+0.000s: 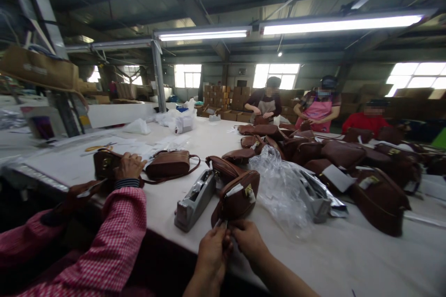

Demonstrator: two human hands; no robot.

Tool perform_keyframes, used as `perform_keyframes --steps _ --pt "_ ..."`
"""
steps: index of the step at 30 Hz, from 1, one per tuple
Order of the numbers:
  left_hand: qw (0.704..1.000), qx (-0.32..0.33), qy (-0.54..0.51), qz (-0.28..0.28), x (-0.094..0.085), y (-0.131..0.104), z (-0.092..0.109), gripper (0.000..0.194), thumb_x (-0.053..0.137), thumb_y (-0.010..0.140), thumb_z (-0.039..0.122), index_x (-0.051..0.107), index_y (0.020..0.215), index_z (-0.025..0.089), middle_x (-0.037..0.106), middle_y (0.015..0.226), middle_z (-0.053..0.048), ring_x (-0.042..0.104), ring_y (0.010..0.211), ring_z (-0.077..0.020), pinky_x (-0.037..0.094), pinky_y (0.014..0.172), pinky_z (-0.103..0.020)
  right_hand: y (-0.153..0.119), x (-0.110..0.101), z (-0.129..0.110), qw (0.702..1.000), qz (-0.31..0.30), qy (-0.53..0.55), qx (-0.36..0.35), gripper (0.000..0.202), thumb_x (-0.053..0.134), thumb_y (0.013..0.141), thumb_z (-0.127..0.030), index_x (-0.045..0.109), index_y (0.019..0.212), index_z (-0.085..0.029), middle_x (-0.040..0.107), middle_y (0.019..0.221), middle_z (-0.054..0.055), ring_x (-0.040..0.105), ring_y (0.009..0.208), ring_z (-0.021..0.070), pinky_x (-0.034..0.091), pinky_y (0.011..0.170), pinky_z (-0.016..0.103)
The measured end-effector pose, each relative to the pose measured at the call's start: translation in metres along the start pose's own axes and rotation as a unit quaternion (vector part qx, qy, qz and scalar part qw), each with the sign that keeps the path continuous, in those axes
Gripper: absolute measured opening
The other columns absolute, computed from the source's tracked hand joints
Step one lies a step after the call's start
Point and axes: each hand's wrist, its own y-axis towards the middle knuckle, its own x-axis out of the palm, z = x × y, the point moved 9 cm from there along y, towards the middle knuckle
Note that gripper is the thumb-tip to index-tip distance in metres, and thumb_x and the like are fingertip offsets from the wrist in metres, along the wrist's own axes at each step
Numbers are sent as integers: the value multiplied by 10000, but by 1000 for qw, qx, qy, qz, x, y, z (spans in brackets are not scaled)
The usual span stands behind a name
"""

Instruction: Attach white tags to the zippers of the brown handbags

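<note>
Fingers of the left hand (213,245) pinch a pale piece (225,224) at the near end of the brown bag (239,200); right hand (251,241) curls narrowly beside, contents unclear; the table (275,241) seemingly supports the bag, freeing both hands.

Worktable (369,260), one, broad, with white top. Directly upon it: small brown bag with gold-coloured clasp (237,204), near the front edge; grey tape dispenser (195,204), just to its left; brown bag with looped strap (169,164), farther left, strap resting on the surface; yellow-handled tool (97,148), beyond, too small to identify. To the right: crumpled clear plastic (275,181); second grey dispenser (318,209), partly hidden by it, with silvery sheet (338,208) alongside; brown bags (343,153), many, heaped across the right half. Toward the far left: white plastic bundles (179,118), loosely gathered.
</note>
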Motion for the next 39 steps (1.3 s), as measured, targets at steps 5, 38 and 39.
perform_keyframes --steps 5,38,39 --pt "999 -9 27 -19 0 1 -13 365 820 692 402 558 695 149 513 478 65 440 352 -48 363 347 -166 3 10 0 997 -27 61 25 237 565 653 -341 643 651 -118 538 540 2 405 464 92 285 444 220" --pt "951 191 237 44 -8 1 38 388 778 628 484 744 710 107 608 510 -4 478 460 -118 355 461 -234 -9 1 -32 973 63 -185 -126 126 547 753 -129 670 761 -156 712 740 66 638 688 195 443 653 265" --pt "949 194 244 44 -6 0 38 379 763 649 478 747 726 108 621 525 -11 491 473 -127 361 469 -238 -9 2 -33 972 59 -189 -129 136 541 757 -124 673 765 -158 714 738 64 640 681 191 444 646 258"
